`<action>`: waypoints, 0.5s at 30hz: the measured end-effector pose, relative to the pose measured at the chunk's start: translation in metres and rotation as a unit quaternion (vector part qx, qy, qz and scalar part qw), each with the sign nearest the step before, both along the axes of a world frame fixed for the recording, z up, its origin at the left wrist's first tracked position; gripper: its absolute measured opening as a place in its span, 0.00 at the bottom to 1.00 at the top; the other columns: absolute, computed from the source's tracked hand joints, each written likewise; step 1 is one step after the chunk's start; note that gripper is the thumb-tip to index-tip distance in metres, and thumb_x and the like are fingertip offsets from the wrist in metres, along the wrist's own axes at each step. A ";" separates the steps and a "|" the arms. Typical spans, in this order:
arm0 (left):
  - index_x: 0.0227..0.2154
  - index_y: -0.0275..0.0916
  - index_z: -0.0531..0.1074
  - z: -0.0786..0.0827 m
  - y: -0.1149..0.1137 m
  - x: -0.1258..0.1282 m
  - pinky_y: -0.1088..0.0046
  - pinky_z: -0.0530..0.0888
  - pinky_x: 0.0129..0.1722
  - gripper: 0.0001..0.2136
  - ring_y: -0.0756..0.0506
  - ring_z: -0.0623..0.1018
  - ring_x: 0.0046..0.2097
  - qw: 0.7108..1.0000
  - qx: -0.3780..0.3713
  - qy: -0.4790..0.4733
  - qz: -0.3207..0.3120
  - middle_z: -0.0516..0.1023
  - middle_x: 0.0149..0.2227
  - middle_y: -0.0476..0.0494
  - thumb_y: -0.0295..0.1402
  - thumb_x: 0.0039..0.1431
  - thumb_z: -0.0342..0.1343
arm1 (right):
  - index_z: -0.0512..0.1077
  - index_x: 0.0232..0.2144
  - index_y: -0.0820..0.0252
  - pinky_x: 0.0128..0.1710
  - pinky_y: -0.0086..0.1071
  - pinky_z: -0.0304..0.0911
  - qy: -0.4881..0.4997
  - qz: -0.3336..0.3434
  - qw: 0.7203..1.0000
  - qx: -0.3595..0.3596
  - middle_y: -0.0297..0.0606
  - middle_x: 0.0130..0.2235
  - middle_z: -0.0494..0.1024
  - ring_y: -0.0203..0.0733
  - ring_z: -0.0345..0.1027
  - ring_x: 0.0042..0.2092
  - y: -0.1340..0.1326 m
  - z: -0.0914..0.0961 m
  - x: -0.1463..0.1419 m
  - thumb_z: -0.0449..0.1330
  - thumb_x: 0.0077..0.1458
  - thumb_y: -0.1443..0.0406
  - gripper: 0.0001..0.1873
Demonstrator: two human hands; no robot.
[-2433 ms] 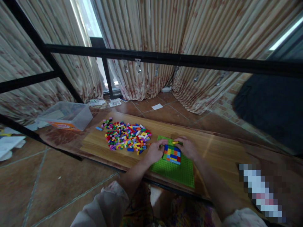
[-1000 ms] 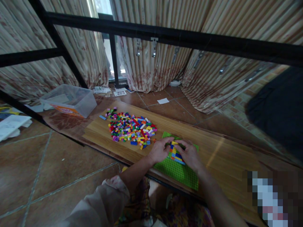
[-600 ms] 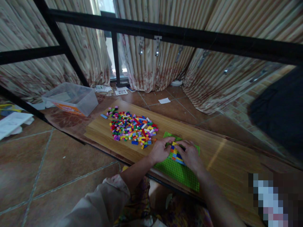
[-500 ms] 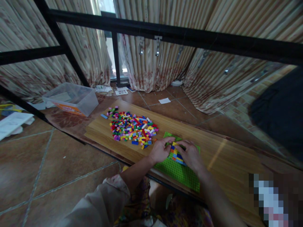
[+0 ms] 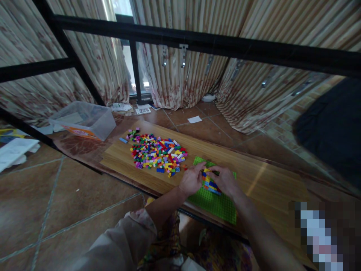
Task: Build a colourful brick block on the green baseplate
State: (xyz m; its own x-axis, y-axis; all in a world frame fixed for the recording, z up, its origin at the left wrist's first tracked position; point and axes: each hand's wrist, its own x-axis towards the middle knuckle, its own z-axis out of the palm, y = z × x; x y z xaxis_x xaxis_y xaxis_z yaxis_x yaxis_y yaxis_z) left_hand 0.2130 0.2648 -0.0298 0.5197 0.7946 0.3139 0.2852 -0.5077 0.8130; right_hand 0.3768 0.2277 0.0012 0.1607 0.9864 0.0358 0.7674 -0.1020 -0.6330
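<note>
A green baseplate [image 5: 216,205] lies on a wooden board [image 5: 262,180]. A small block of blue, yellow, red and orange bricks [image 5: 211,183] stands on the plate. My left hand [image 5: 192,180] rests at the block's left side, fingers curled against it. My right hand [image 5: 226,180] sits at its right side, fingers bent and pinching at a yellow brick [image 5: 206,171] on the block's far edge. A pile of loose coloured bricks [image 5: 156,154] lies on the board to the left of the plate.
A clear plastic box [image 5: 84,119] stands on the floor at the left. Black metal bars [image 5: 197,39] cross in front of striped curtains. Papers [image 5: 141,110] lie on the tiled floor. A dark cloth mass [image 5: 332,128] is at the right.
Both hands stay at the brick block on the plate. The camera has tilted down and shifted slightly; the hands drew a little closer together around the block's far edge.
</note>
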 end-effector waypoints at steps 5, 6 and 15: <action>0.56 0.38 0.64 0.004 -0.002 -0.001 0.63 0.71 0.57 0.23 0.44 0.75 0.53 1.000 0.009 0.006 0.003 0.76 0.52 0.40 0.20 0.57 0.45 | 0.80 0.30 0.48 0.40 0.38 0.66 0.017 -0.020 0.999 0.020 0.35 0.34 0.83 0.47 0.75 0.37 -0.001 0.002 -0.004 0.60 0.51 0.56 0.10; 0.55 0.37 0.65 0.005 -0.003 -0.002 0.62 0.70 0.58 0.23 0.43 0.74 0.54 1.000 0.016 0.005 0.005 0.75 0.52 0.39 0.20 0.57 0.45 | 0.80 0.30 0.48 0.40 0.38 0.67 0.023 -0.024 0.999 0.025 0.35 0.34 0.83 0.47 0.76 0.37 -0.002 0.002 -0.005 0.60 0.50 0.55 0.10; 0.55 0.40 0.66 0.018 -0.017 -0.068 0.57 0.70 0.57 0.23 0.42 0.72 0.55 0.992 0.060 -0.015 0.110 0.73 0.53 0.39 0.21 0.57 0.48 | 0.76 0.46 0.61 0.44 0.43 0.68 0.147 -0.183 0.966 0.111 0.46 0.43 0.81 0.48 0.76 0.42 -0.035 0.003 0.003 0.60 0.49 0.47 0.29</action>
State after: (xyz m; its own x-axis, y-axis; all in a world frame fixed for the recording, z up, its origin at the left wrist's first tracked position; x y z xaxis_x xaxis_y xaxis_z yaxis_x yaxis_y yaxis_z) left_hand 0.1447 0.2474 -0.0119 0.3261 0.8437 0.4264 0.3770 -0.5297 0.7598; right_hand 0.3802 0.1929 0.0045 0.5322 0.8350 0.1396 0.4889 -0.1685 -0.8559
